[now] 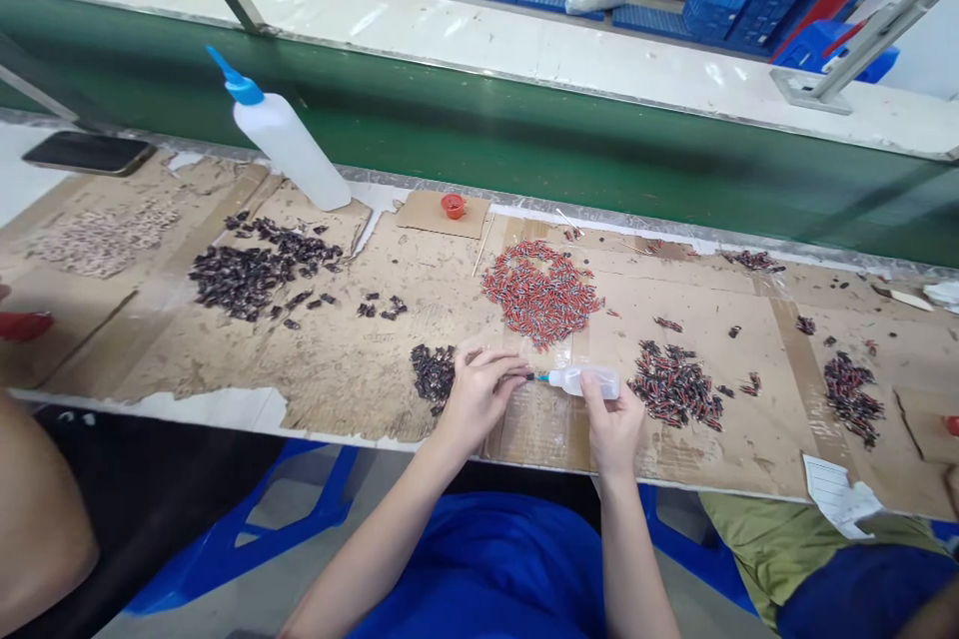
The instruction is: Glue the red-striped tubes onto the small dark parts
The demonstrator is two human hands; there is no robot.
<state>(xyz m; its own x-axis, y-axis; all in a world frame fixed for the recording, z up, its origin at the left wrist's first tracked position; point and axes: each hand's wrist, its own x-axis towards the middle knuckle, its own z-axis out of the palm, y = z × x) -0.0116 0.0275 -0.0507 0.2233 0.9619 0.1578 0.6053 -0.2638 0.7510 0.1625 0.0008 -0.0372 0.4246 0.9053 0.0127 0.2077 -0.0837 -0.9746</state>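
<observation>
My left hand [483, 387] pinches a small black part [530, 376] between thumb and fingertips. From the right, my right hand [615, 419] grips a small translucent squeeze bottle [584, 380], held level. Its teal nozzle [543, 377] points left and meets or nearly meets the black part; contact is too small to make out. Beside my left wrist lies a pile of black parts [433, 374]. A heap of red-and-silver pieces [540, 295] spreads just beyond both hands. To the right of my right hand is a pile of red-and-black pieces [678, 387].
A tall white bottle with a blue tip [292, 152] leans near the back edge. A red cap [453, 207] sits on a cardboard square. More black parts [247, 270] lie left, and a phone [90, 152] farther left. People sit on both sides. A green conveyor belt [450, 130] runs behind.
</observation>
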